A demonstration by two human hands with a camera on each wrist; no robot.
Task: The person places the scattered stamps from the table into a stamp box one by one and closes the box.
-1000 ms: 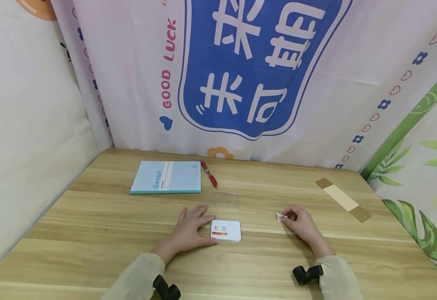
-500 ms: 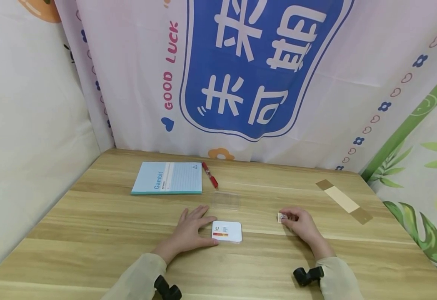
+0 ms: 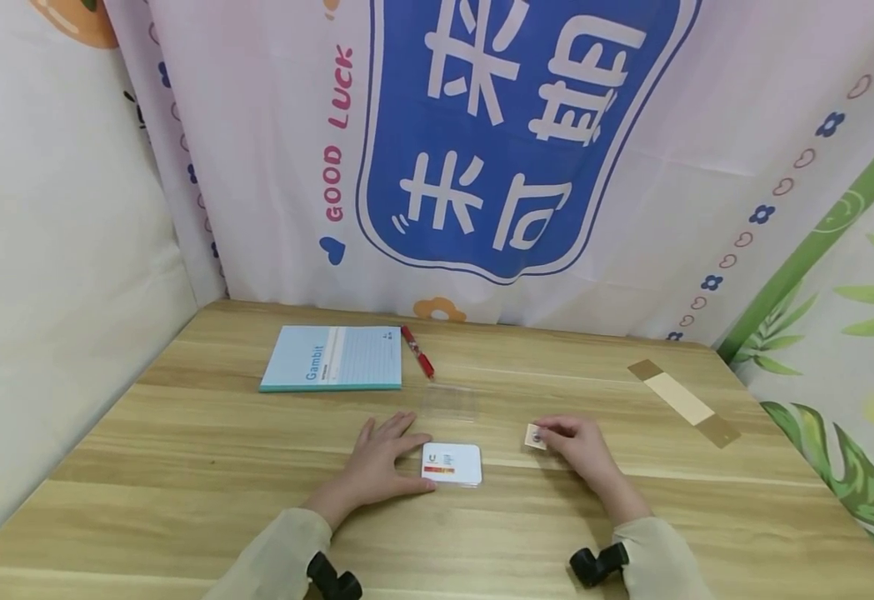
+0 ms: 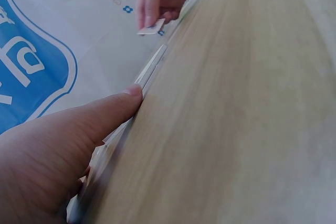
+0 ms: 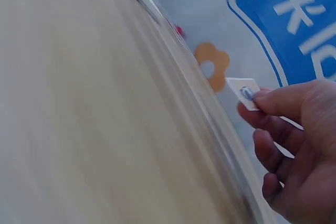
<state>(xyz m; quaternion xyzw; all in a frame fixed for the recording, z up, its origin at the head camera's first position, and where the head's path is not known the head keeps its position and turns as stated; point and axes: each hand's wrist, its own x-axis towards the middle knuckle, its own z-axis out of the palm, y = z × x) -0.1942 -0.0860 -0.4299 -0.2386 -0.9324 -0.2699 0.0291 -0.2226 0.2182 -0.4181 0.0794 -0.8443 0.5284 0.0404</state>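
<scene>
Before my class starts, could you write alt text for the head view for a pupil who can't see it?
A person's right hand pinches a small pale square over a wooden table, while the left hand touches a white printed card. Farther back lie a blue notebook and red pen.

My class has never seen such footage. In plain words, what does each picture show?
No machine here: a person works bare-handed. The wide picture is from the head, the two close ones from the left and right wrists. The left hand touches a white, card-like item on the table. The right hand pinches a small, pale square bearing a dark mark. Also lying there are a blue notebook, a red pen, a clear flat piece and a brown-and-cream strip.
</scene>
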